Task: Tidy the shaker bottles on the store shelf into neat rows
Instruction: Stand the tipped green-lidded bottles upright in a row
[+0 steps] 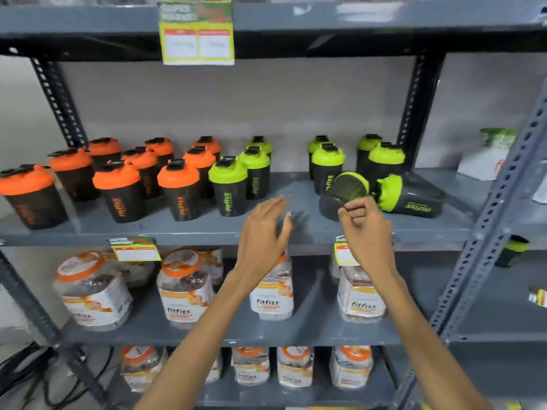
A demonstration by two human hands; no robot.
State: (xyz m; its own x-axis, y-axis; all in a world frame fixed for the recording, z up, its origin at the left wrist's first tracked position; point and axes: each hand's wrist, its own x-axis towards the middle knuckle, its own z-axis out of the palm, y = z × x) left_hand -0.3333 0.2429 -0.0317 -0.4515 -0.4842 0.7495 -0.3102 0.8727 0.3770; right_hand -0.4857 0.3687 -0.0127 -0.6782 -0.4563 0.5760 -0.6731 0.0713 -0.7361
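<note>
Nearest the camera, two bare forearms reach up from the bottom edge toward the grey metal shelf (296, 229). The left hand (263, 232) is released, fingers spread and a little blurred, hovering over the bare front strip of the shelf and holding nothing. The right hand (365, 229) has its fingers curled in with the fingertips pinched together; it sits just in front of a tipped bottle, and whether it touches the bottle cannot be told.

Below the hands, on the lower shelves, stand clear jars (183, 288) with orange lids and Fitfizz labels, and yellow price tags (134, 250) hang from the shelf's front edge.

On the shelf itself, two green-lidded shaker bottles lie on their sides at the right. The fallen bottle (343, 196) nearest the right hand points its dark base toward the camera. The second fallen bottle (411, 199) lies just right of it, lid to the left.

Behind them stand upright green-lidded bottles (327, 167) in two short files. Further left, another group of green-lidded shakers (229, 184) stands in a file running toward the back wall. Left of that, the orange-lidded shakers (118, 187) fill the shelf in loose rows, front to back.

Above, a larger yellow tag (196, 34) hangs from the upper shelf.
</note>
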